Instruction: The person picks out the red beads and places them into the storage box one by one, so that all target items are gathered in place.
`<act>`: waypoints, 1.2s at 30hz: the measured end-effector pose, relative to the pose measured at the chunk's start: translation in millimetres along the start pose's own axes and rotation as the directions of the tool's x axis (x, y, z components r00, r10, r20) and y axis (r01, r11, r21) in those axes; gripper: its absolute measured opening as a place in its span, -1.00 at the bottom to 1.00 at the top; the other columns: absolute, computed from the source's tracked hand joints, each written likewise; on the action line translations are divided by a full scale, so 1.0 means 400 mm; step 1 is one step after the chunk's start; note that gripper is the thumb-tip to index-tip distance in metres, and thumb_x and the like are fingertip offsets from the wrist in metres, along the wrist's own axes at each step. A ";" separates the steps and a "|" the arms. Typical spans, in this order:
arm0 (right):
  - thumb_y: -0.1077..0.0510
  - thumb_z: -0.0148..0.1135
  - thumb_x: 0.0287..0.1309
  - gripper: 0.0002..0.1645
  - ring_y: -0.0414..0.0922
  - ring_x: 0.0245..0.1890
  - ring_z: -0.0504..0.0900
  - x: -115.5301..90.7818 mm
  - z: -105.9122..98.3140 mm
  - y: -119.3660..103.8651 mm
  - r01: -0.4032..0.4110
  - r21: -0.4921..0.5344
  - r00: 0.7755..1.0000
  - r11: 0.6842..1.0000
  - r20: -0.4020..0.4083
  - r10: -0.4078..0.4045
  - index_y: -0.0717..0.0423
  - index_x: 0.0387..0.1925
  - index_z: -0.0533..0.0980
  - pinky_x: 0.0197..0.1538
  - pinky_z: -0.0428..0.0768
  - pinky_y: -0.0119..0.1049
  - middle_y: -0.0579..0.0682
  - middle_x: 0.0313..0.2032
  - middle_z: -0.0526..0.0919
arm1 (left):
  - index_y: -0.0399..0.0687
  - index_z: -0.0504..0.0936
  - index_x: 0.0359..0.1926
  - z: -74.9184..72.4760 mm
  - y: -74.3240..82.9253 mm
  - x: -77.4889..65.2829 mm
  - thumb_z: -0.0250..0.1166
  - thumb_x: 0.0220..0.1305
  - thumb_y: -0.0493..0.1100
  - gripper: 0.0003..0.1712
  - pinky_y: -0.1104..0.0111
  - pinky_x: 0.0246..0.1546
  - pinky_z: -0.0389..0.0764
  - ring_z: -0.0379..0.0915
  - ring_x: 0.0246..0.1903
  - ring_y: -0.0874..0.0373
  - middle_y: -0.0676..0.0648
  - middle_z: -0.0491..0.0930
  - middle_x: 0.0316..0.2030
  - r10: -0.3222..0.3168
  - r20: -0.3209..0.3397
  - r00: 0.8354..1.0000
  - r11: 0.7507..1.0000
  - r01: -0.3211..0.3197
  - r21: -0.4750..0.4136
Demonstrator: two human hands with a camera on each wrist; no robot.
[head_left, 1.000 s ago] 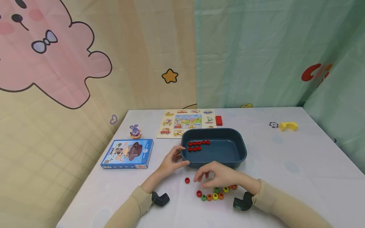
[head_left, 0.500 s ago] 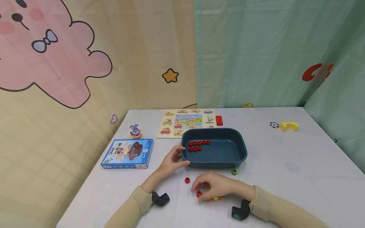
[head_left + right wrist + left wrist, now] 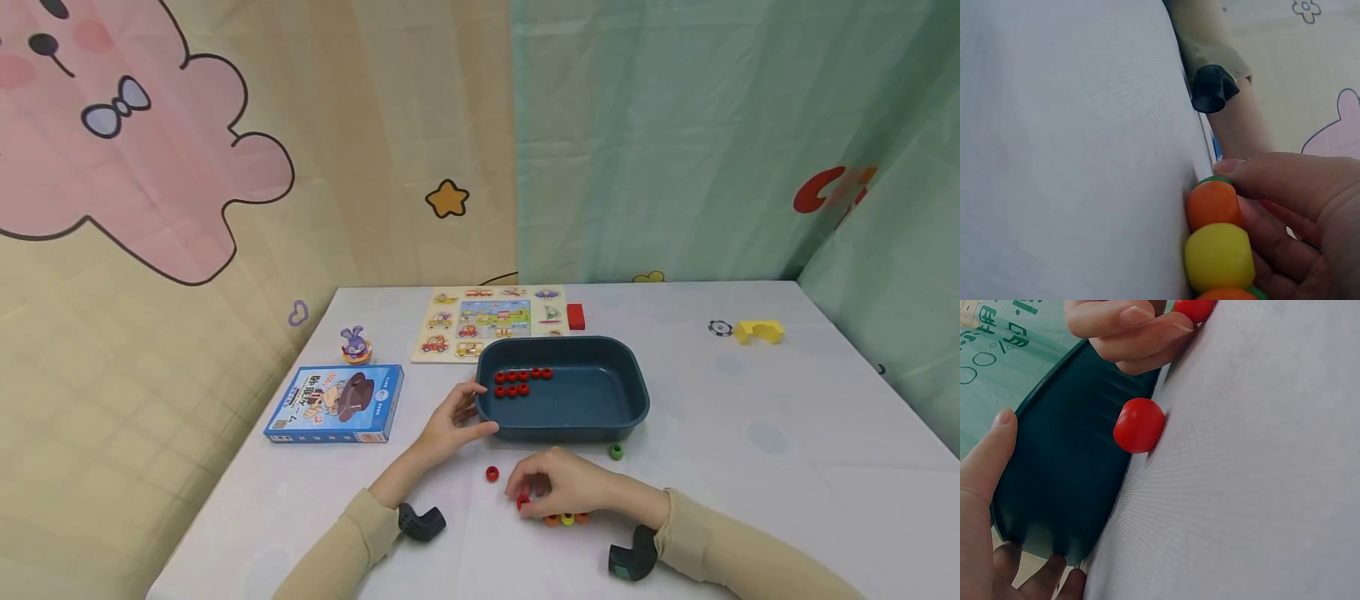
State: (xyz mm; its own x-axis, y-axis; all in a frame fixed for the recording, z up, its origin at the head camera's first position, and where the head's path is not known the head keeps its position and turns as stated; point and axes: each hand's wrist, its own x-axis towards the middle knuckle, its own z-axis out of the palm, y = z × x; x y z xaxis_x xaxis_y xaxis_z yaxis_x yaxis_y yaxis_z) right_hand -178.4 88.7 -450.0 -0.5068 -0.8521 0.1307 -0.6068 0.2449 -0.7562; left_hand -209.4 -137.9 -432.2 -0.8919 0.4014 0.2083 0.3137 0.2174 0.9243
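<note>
My left hand [image 3: 452,423] holds the left near corner of a dark blue plastic tray [image 3: 562,435], thumb at the front wall and fingers at the end wall. Two rows of red beads [image 3: 512,391] lie inside it. In front of the tray, my right hand [image 3: 564,483] pinches a red bead [image 3: 522,502] between thumb and fingertips, close over the table. Beside that hand lie a yellow bead [image 3: 1219,256] and orange beads [image 3: 1213,206], with others partly hidden beneath it. A single red bead [image 3: 1139,425] rests between the two hands.
One green bead [image 3: 616,452] sits by the tray's front right. A blue box [image 3: 335,405] and a purple rabbit figure [image 3: 356,344] stand left. Behind the tray are a picture puzzle board [image 3: 442,323] and red block [image 3: 575,317]; a yellow arch block [image 3: 759,332] lies far right.
My right hand has come down and toward me to the near red bead, which has now shifted slightly in its fingers. The green bead has come into view. My left hand stays put.
</note>
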 end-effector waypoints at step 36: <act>0.24 0.31 -0.05 -0.62 -0.12 -0.29 0.58 0.163 -0.366 0.120 -0.291 0.102 0.952 0.951 -0.067 0.298 0.27 -0.13 0.51 -0.20 0.58 -0.28 0.02 -0.29 0.62 | -0.18 0.26 0.09 -0.003 -0.003 0.002 0.32 0.05 -0.14 -0.38 0.10 0.15 0.24 0.16 0.19 -0.03 -0.21 0.04 0.30 -0.040 0.009 0.999 0.999 0.040 0.002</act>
State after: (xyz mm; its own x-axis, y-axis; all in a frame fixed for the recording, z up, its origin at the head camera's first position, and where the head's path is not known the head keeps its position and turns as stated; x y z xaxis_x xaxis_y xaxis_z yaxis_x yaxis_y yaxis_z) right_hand -330.2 112.6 -384.1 -0.7047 -0.7072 -0.0576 -0.3679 0.4336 -0.8225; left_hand -210.9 -138.7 -432.8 -0.9008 0.4001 0.1687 0.2788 0.2349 0.9312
